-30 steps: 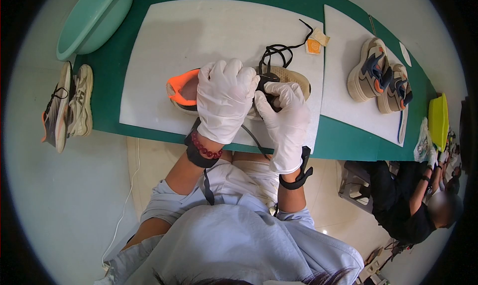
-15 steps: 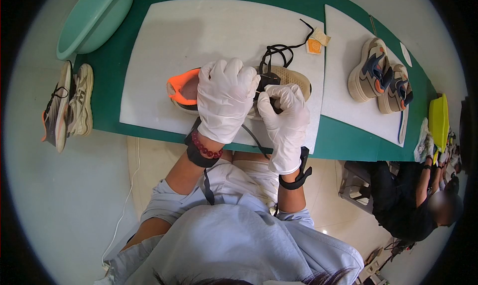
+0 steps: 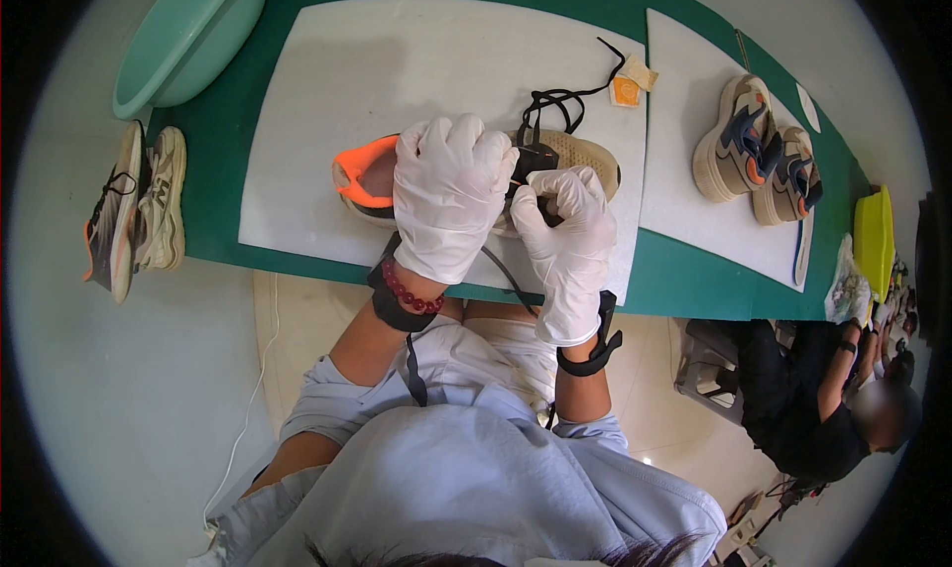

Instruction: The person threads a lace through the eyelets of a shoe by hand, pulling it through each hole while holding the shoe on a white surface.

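A sneaker (image 3: 585, 156) with a bright orange collar lining, pale beige toe and black lacing area lies on its long side across a white board, toe to the right. My gloved left hand (image 3: 451, 195) is closed over its middle, fingers curled against the lacing area, with the fingertips hidden. Beside it my gloved right hand (image 3: 572, 235) is closed in a pinch at the eyelets, apparently on the black shoelace; the fingertips partly cover it. One loose length of black shoelace (image 3: 555, 99) loops behind the shoe, and another strand hangs toward the table's front edge.
A white board (image 3: 337, 71) covers the green table (image 3: 684, 260). Small opened packets (image 3: 627, 89) lie beyond the toe. Other sneakers (image 3: 739, 136) stand at right and a pair (image 3: 159, 200) at left, near a green basin (image 3: 188, 47). A person (image 3: 813, 408) sits at far right.
My hands and the sneaker hold almost the same place; my right fingers shift only very slightly. The seated person's arm at far right has moved a little.
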Tool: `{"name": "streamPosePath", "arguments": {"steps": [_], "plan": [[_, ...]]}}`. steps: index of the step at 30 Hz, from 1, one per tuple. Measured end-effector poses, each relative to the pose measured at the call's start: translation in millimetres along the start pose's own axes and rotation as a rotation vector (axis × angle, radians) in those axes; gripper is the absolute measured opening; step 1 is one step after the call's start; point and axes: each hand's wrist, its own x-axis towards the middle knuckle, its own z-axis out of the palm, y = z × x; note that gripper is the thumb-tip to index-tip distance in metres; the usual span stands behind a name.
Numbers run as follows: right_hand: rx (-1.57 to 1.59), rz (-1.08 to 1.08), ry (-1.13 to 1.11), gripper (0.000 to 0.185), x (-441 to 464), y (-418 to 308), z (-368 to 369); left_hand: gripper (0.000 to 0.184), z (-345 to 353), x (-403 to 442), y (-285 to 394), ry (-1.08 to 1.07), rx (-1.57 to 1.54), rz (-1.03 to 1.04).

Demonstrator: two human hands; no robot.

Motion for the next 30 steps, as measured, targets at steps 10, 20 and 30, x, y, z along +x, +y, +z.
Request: {"name": "streamPosePath", "arguments": {"steps": [10, 20, 30], "plan": [[-0.058, -0.035, -0.001, 0.010, 1.2, -0.7, 0.2, 0.016, -0.6, 0.0, -0.9, -0.005, -0.014, 0.005], [0.051, 0.065, 0.009, 0.016, 3.5, -0.6, 0.0, 0.015, -1.9, -0.1, 0.1, -0.022, 0.003, 0.005], [-0.128, 0.029, -0.015, 0.022, 6.6, -6.1, 5.7, 0.016, 1.3, -2.3, -0.9, 0.009, 0.056, 0.023]]}}
